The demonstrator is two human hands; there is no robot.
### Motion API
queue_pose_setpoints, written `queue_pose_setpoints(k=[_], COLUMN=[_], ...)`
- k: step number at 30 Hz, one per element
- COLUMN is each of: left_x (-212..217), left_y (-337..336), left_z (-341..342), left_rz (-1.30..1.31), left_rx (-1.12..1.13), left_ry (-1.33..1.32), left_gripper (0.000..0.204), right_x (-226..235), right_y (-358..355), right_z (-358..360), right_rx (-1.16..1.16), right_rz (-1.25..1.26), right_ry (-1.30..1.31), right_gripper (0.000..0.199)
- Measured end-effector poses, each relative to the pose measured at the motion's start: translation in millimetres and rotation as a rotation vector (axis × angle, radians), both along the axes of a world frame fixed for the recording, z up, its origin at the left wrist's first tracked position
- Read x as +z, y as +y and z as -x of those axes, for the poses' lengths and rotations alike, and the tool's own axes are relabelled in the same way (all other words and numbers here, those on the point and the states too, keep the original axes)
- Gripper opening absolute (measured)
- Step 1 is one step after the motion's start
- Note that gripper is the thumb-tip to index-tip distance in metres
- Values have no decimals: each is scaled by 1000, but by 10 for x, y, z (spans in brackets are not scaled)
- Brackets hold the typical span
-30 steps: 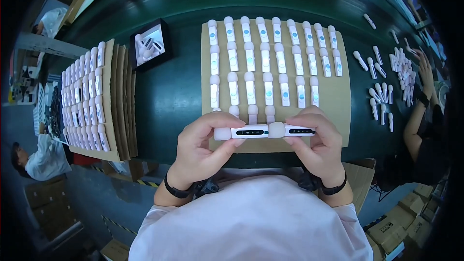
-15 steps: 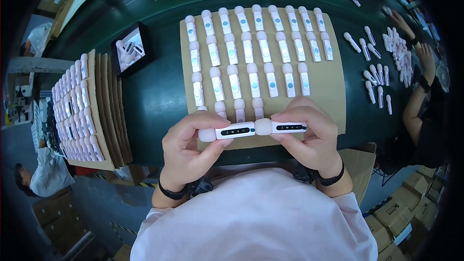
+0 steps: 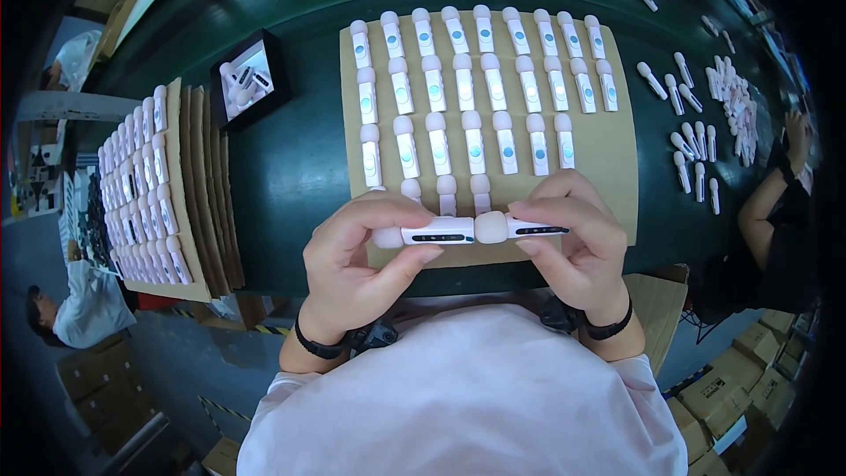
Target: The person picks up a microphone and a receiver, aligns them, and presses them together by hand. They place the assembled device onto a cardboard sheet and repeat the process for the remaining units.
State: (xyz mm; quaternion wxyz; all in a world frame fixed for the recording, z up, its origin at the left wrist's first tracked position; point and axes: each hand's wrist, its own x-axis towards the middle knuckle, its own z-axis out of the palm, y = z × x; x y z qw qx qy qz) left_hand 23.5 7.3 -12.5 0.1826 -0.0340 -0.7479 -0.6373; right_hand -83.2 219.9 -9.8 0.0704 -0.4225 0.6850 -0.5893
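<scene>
My left hand [image 3: 359, 251] pinches a small white wand massager [image 3: 441, 231] between thumb and fingers, its dark button panel turned toward me. In my right hand [image 3: 580, 242] is a second wand massager [image 3: 493, 227], also level, its round pale head against or close to the first one's end. Both hands are over the near edge of a cardboard sheet [image 3: 604, 185]. Several rows of like wands, such as one wand [image 3: 475, 152], lie on that sheet with blue round marks facing up. My hands partly hide the nearest row.
A black open box [image 3: 264, 106] with several wands stands to the left. Beyond it, stacked cardboard sheets [image 3: 207, 211] carry more wands. Loose wands [image 3: 652, 79] and a pile [image 3: 736, 106] lie on the green table [image 3: 300, 176] at right, near another person's arm [image 3: 765, 207].
Both held wands have tipped so their button panels show narrower. The sheet, wands and box appear shifted slightly right in view. The other person's hands at right have drawn away from the pile.
</scene>
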Motion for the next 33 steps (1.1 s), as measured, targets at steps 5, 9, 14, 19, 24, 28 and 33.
queue_pose_setpoints(k=[5,9,14,19,24,28,33], left_x=[75,-5,-109,-89,-116,-127,-128], left_y=[14,12,63,33,70,153,237], left_z=[75,119,164,152,180,230,218], left_rz=[204,180,22,47,-44,-39,35], left_rx=[7,-15,-43,-32,-119,-167,-146], left_ry=[-35,6,5,7,52,34,26], left_gripper=[25,25,24,24,26,28,28], right_x=[-36,24,100,122,139,66,2], right_y=[-19,44,101,123,39,-77,-18], right_z=[-75,-38,-6,34,-13,-73,-73], right_rx=[-95,-71,-68,-117,-55,-3,-86], right_rz=[193,189,50,28,-145,-98,16], right_ry=[-224,-184,2,65,170,262,156], right_gripper=[26,29,30,28,28,32,40])
